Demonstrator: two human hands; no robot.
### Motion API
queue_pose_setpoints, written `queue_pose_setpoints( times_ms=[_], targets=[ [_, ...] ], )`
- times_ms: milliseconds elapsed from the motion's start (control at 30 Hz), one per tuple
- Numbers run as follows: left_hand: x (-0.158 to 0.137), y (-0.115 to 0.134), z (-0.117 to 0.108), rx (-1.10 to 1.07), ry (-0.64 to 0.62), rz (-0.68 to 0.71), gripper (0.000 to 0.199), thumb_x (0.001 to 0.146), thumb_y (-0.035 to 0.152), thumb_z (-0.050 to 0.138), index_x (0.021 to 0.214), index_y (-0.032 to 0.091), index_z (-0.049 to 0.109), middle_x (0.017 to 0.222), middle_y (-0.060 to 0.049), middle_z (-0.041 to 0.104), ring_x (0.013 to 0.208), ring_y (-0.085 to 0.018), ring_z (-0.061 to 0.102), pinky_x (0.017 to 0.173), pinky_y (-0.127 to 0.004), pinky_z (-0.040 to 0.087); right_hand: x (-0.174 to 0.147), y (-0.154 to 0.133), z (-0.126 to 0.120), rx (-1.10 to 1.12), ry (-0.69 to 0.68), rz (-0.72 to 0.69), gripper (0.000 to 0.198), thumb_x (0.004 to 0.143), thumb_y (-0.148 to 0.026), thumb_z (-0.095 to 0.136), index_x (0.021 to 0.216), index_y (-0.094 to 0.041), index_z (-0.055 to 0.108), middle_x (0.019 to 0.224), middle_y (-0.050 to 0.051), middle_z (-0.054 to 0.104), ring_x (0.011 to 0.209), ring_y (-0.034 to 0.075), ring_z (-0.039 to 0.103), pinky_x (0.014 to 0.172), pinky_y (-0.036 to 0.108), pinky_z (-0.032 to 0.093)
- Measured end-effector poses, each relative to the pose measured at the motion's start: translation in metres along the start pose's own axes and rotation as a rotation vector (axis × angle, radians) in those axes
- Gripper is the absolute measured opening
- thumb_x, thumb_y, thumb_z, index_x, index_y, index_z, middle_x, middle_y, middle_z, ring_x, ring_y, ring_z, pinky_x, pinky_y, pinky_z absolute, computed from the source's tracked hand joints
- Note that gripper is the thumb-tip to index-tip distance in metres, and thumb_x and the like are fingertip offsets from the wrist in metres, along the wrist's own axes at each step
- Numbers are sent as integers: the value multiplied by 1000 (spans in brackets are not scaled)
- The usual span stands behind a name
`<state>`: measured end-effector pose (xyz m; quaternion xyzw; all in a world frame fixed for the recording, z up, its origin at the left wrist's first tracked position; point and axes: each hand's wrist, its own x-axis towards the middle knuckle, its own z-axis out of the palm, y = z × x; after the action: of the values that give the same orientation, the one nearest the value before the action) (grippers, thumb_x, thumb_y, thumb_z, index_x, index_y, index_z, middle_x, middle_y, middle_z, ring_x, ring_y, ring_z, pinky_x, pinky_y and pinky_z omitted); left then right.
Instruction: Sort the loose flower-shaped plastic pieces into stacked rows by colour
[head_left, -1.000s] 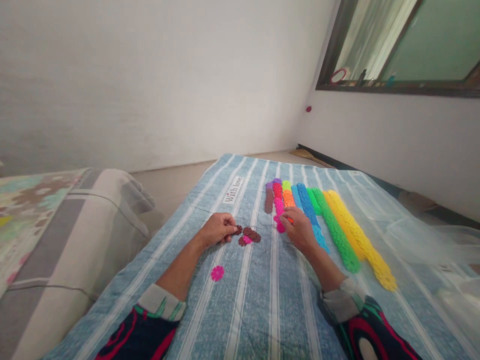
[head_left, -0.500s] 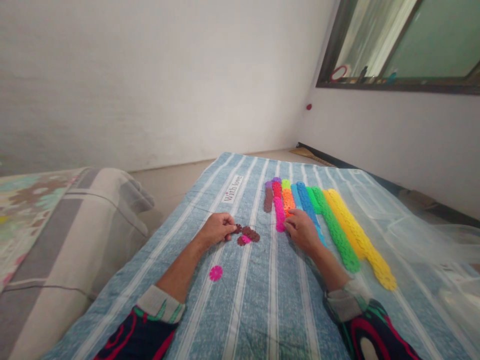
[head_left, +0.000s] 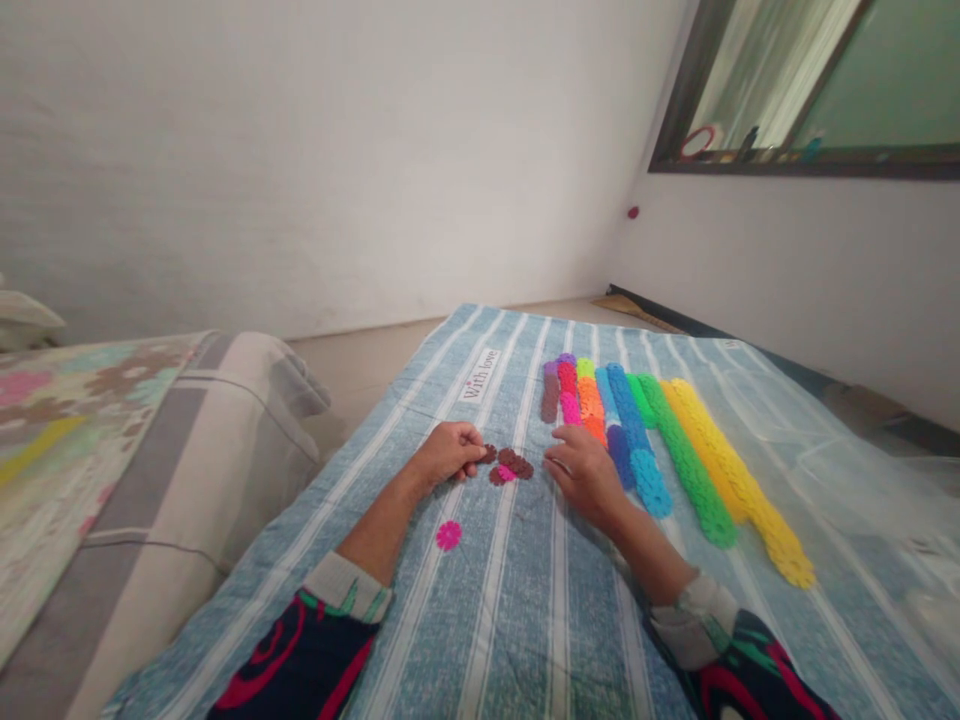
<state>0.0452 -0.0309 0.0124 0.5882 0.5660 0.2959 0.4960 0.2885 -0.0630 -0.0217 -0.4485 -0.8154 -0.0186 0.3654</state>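
My left hand [head_left: 450,455] pinches a brown flower-shaped disc [head_left: 490,453] between thumb and fingertips. Just right of it lies a small pile of brown discs [head_left: 519,464] with a pink disc [head_left: 507,473] among them. My right hand [head_left: 585,474] hovers or rests to the right of that pile, thumb and fingers a little apart, and nothing shows between them. Its fingers partly cover the near end of the pink row [head_left: 570,406]. A single pink disc [head_left: 449,536] lies by itself nearer to me.
Overlapping rows of discs stretch to the right: brown [head_left: 550,398], orange [head_left: 591,398], blue [head_left: 634,420], green [head_left: 686,465] and yellow [head_left: 739,480]. Clear plastic containers [head_left: 862,480] stand at the right. A striped blue cloth [head_left: 517,620] covers the table; a cloth-covered bed [head_left: 225,430] is at left.
My right hand has left the pink row and moved left toward the brown pile. My left hand keeps its pinch on the brown disc. The whole view has shifted slightly.
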Motion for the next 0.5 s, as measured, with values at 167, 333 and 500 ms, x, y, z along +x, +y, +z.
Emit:
queue_pose_setpoints(
  times_ms=[167,333,500],
  targets=[
    [0,-1,0,-7,6,9,15,68,22,68,69,14,56,44,3,57,35,-7,46,38,-18,33,8,-33,13,-27,-148,-174,16,87,-21,65,102,-22,70,113,11,61,115,28,50,92,42,44],
    [-1,0,0,-12,5,20,16,68,24,69,69,15,55,45,3,57,35,-7,46,38,-18,34,16,-44,24,-123,-196,-227,11,92,-25,63,97,-19,69,101,11,63,110,28,50,84,42,44],
    [0,-1,0,-12,11,18,23,66,30,72,69,15,55,45,3,57,36,-7,46,39,-18,33,18,-44,32,-213,-187,-307,14,96,-19,55,91,-17,68,94,10,63,101,26,50,81,41,43]
  ],
)
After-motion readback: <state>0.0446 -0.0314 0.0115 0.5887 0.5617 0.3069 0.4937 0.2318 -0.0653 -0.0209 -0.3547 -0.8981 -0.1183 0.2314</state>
